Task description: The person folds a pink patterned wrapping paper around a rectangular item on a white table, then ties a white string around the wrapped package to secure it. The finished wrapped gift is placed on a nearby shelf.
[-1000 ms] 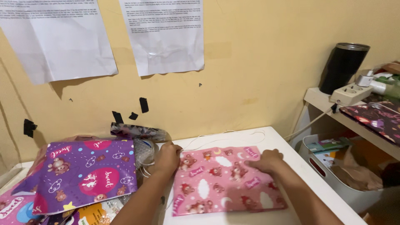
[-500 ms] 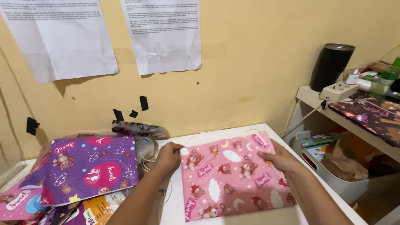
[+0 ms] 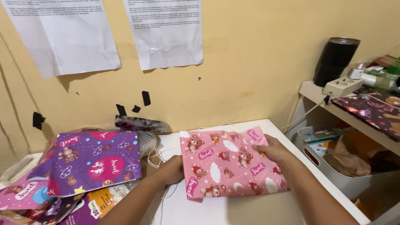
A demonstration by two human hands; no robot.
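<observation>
Pink wrapping paper, printed with bears and clouds, lies folded flat on the white table at lower centre of the frame. The left hand grips its left edge, fingers tucked at the fold; whether the thumb is on top or beneath cannot be told. The right hand presses palm-down on the right part of the sheet, fingers spread and flat, grasping nothing.

Judgement on the step in hand: the sheet appears to be getting squared and flattened. To do it well, the left edge should be held firm while the right palm smooths outward along the fold, corners kept aligned so no crease runs crooked. The lower left corner curls slightly and wants pressing.

To the lower left, a purple wrapping sheet rests on a heap of other printed papers, just beside the left forearm. A thin white cord trails between the two sheets. Behind, a dark rolled sheet lies against the yellow wall.

At upper right, a shelf carries a black tumbler and a white power strip. Two printed pages hang at the upper left.
</observation>
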